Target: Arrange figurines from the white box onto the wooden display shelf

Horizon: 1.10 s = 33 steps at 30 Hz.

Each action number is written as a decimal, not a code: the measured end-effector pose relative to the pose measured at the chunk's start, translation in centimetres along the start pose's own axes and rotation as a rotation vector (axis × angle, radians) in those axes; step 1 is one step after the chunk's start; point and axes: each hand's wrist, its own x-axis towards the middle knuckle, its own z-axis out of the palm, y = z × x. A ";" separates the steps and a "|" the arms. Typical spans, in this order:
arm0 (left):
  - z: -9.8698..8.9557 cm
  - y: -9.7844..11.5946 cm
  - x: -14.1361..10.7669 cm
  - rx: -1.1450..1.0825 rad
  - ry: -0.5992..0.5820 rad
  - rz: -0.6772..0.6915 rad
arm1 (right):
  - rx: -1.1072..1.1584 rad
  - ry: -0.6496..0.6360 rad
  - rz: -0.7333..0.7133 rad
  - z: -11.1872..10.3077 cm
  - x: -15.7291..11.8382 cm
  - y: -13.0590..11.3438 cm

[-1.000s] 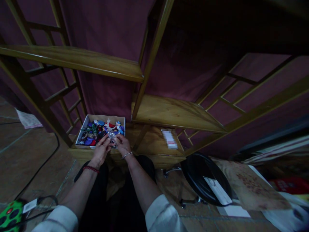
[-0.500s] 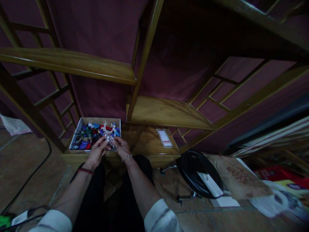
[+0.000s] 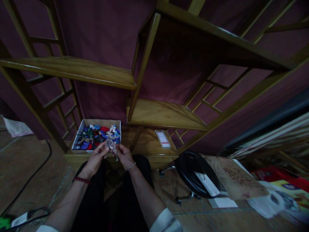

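Between my two hands is a crinkled clear plastic bag (image 3: 112,145), shiny and small; whether anything sits inside it I cannot make out. My left hand (image 3: 98,157) pinches its left side, and my right hand (image 3: 125,156) grips its right side, with a loose end hanging down between them. Just beyond my fingers, a shallow cardboard box (image 3: 101,122) holds a jumble of small trinkets (image 3: 93,137) in blue, red, dark green and purple. The bag partly covers the box's near right corner.
The box stands on the low wooden base of a lattice shelf unit (image 3: 166,114). A white paper item (image 3: 163,139), partly blurred out, lies on the base to the right. On the floor at right are a round black stool (image 3: 193,170) and a plastic bag (image 3: 265,201).
The plastic bag has come slightly lower and looks more spread out between my fingers, its end hanging further down. My view has shifted a little.
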 end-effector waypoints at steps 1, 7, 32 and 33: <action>0.1 0.2 -0.4 0.004 -0.016 -0.006 | 0.005 0.001 -0.002 -0.1 -0.5 -0.2; 1.8 0.8 -2.3 0.056 -0.140 -0.045 | 0.036 -0.016 -0.041 -1.8 -3.6 -1.5; 12.9 -1.1 -4.5 0.246 -0.436 -0.012 | -0.041 0.326 -0.118 -8.4 -11.5 -6.7; 13.2 -1.3 -4.6 0.255 -0.426 -0.005 | -0.036 0.340 -0.117 -8.4 -11.6 -6.9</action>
